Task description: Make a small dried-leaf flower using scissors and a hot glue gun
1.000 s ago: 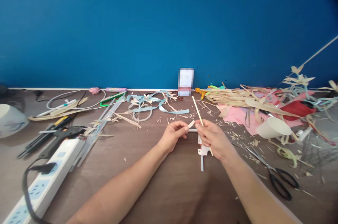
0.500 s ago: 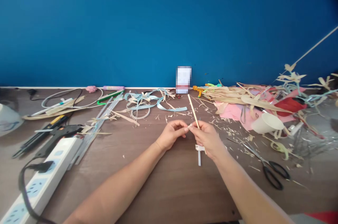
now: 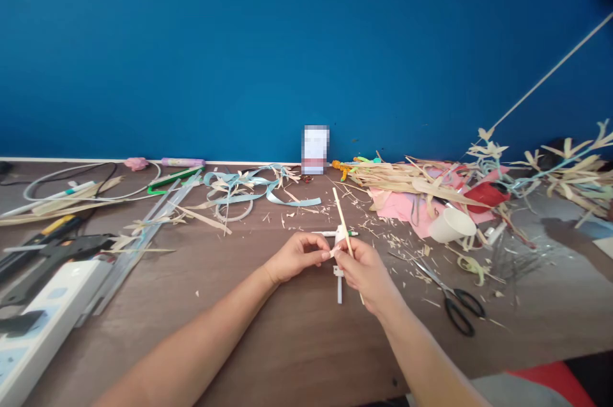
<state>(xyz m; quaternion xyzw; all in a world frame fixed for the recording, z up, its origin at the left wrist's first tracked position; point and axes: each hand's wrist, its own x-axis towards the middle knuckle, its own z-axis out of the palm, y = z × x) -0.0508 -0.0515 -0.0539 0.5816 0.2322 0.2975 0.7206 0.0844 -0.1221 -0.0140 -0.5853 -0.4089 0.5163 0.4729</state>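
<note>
Both hands meet above the middle of a brown table (image 3: 268, 343). My right hand (image 3: 364, 273) is closed round a thin wooden stick (image 3: 341, 218) that slants up and away to the left. My left hand (image 3: 293, 257) pinches a small pale strip (image 3: 334, 252) against the stick, fingertips touching the right hand's. Just under the hands lies a small white plastic piece (image 3: 339, 282) with a narrow stem, and a thin white rod (image 3: 328, 234) with a green tip lies behind it.
Black-handled scissors (image 3: 454, 305) lie to the right. A white paper cup (image 3: 450, 225) lies on its side by a heap of dried leaf strips (image 3: 421, 174) and pink paper. To the left are a white power strip (image 3: 33, 330), a black glue gun (image 3: 57, 253), cables and blue ribbon (image 3: 249, 183).
The view has shifted to the right, so table items sit further left in frame. The hands have come closer together and nearer to me, and the pale strip is pressed against the stick.
</note>
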